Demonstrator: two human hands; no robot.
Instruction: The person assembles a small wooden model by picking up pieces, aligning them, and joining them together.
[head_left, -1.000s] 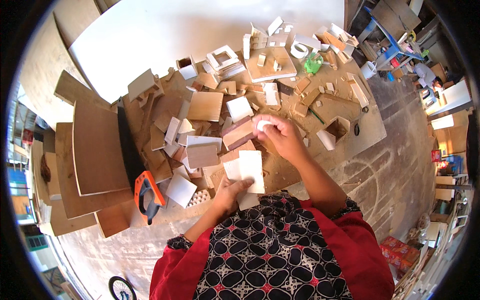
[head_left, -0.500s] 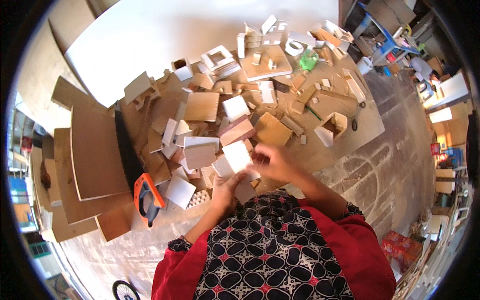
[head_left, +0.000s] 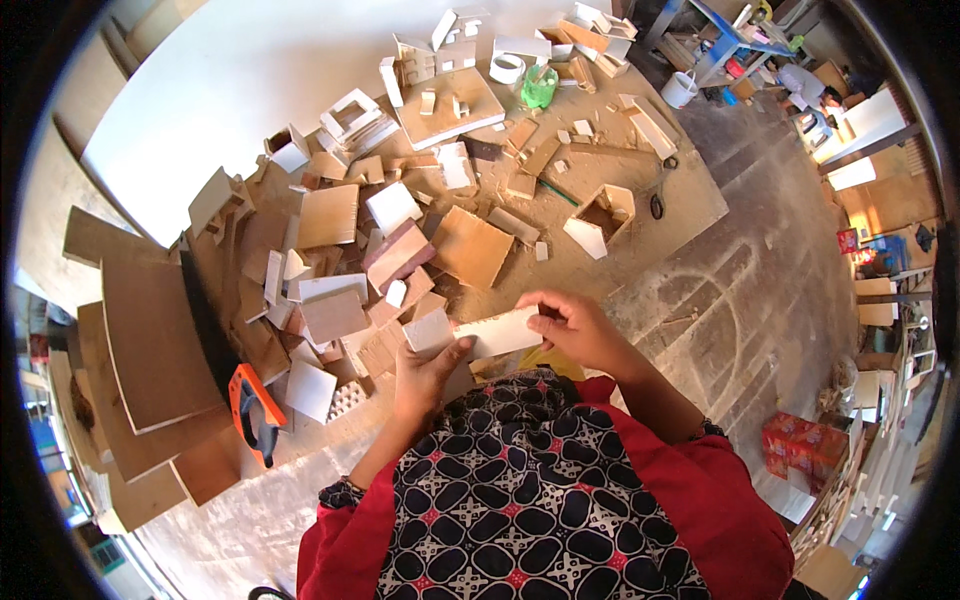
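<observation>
Between my hands is a white rectangular wooden board (head_left: 500, 334) with a rough upper edge. My left hand (head_left: 421, 376) pinches its left end with the thumb on top. At the other end, my right hand (head_left: 578, 328) grips it between thumb and curled fingers. A pale square block (head_left: 428, 331) sits just beyond my left fingers; I cannot tell whether they touch it. Beyond the hands lie a brown-faced block (head_left: 335, 316), a yellowish square board (head_left: 472, 247) and a purplish-edged block (head_left: 400, 255).
A handsaw with an orange handle (head_left: 255, 410) leans against large brown boards (head_left: 150, 340) at left. Wood offcuts, an open wooden box (head_left: 603, 219), a green plastic container (head_left: 540, 88), a white tape roll (head_left: 507, 68) and scissors (head_left: 658, 205) lie across the worktable (head_left: 690, 195).
The white board has turned to lie more lengthwise, and my right hand has closed on its right end. The view has shifted, so the table's things appear further left.
</observation>
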